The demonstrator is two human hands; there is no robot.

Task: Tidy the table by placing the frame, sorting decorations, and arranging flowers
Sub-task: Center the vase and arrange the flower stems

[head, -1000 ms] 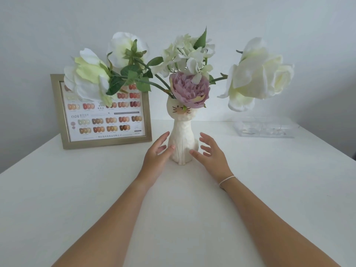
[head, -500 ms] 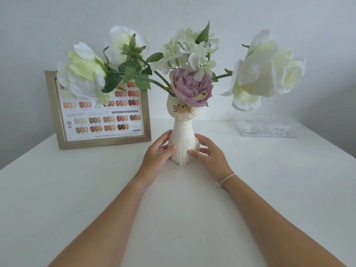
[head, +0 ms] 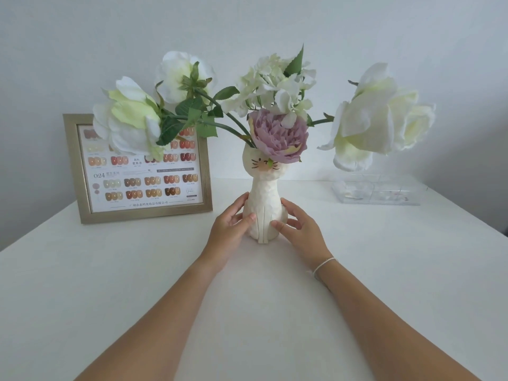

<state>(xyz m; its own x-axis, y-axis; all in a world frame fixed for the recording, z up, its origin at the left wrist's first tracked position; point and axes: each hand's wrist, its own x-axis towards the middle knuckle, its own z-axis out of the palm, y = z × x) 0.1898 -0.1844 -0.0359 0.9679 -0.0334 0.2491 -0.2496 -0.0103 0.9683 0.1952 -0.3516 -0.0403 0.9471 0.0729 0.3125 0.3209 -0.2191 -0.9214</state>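
A cream cat-shaped vase (head: 263,200) stands upright in the middle of the white table (head: 110,270). It holds a purple peony (head: 277,138), a cluster of small white blossoms (head: 272,83) and big white roses leaning left (head: 126,119) and right (head: 376,116). My left hand (head: 229,229) grips the vase's lower left side, thumb on its front. My right hand (head: 298,229) grips the lower right side the same way. A gold-framed colour chart (head: 140,171) stands upright against the wall at the back left.
A clear plastic compartment box (head: 376,189) with small decorations sits at the back right, near the wall. The table's right edge drops off at the far right. A thin white bracelet circles my right wrist.
Both hands closed in from either side and now grip the vase's base. The view has shifted slightly; the vase stays upright in about the same spot.
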